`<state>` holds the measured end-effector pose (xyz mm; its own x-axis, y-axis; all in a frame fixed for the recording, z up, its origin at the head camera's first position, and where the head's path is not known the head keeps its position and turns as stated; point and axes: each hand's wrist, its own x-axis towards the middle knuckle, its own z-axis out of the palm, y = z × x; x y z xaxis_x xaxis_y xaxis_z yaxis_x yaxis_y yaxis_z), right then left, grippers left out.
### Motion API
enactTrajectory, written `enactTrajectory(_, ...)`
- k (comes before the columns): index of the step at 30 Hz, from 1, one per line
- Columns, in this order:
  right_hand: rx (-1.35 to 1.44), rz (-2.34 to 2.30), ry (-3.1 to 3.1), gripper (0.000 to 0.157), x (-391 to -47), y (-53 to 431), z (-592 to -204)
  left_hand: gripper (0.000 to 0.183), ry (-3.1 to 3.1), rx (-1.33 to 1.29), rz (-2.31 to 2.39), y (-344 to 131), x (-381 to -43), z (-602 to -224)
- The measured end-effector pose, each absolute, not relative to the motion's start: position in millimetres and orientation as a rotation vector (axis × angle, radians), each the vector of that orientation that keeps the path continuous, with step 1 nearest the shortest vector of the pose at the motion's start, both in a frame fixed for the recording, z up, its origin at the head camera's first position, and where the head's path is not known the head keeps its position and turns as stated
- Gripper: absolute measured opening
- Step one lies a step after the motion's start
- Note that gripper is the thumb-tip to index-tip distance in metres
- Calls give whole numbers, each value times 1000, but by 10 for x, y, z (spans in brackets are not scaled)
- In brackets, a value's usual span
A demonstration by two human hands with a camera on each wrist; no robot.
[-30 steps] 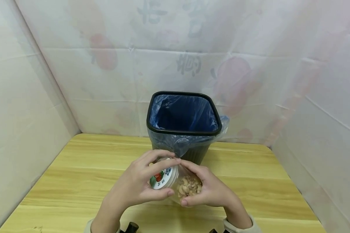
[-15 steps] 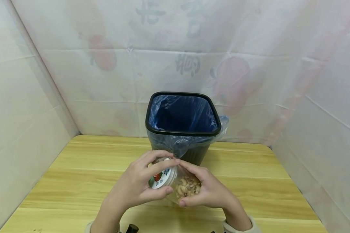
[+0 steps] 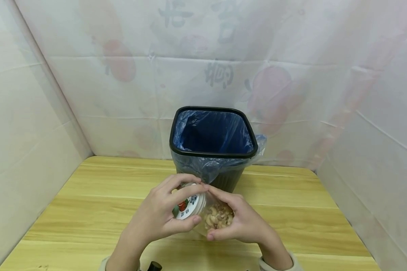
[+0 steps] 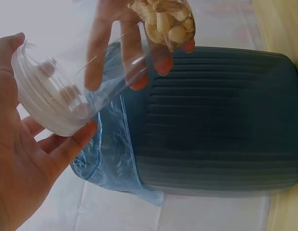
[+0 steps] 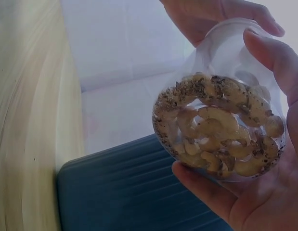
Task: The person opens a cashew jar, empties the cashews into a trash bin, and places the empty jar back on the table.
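Note:
A clear plastic jar [image 3: 218, 216] of cashews [image 5: 221, 139] is held tilted between both hands in front of the bin. Its white screw lid [image 3: 189, 207], printed with a red picture, points up and to the left. My left hand [image 3: 162, 207] grips the lid, fingers over the far side and thumb on the near side. The right hand [image 3: 242, 220] holds the jar's body near its base. In the left wrist view, the nuts are gathered at the base end, while the part near the lid [image 4: 47, 96] is see-through.
A dark ribbed trash bin [image 3: 230, 178] stands just beyond the hands, lined with a blue plastic bag [image 3: 210, 131] folded over its rim. The wooden table [image 3: 98, 203] meets pale fabric walls [image 3: 129, 98] at the back and sides. A black object [image 3: 154, 266] shows at the bottom edge.
The print on the lid has turned slightly, and the jar has shifted a little to the left. Both hands keep their hold, with only small thumb movements. The bin stays put.

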<state>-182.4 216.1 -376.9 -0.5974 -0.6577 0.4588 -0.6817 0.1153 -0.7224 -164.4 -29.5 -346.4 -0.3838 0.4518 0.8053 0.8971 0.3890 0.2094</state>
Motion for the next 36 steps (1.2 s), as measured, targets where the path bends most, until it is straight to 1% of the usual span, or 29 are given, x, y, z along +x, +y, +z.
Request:
enactTrajectory(11,1416,1497,-2222,96,-1784,2081,-3722,38,-1902,-1116,-869,-248,-1625,-3415)
enactTrajectory(17,1373,1520,-2242,94,-1751,2054,-3707,37,-1902,-1085,-868,-238,-1616,-3402)
enactTrajectory(25,1306,1511,-2287,95,-1719,2042,-3708,35,-1927,-1046,-888,-233,-1597,-3404)
enactTrajectory(36,1288,1516,-2281,98,-1690,2020,-3736,33,-1903,-1014,-894,-207,-1591,-3435)
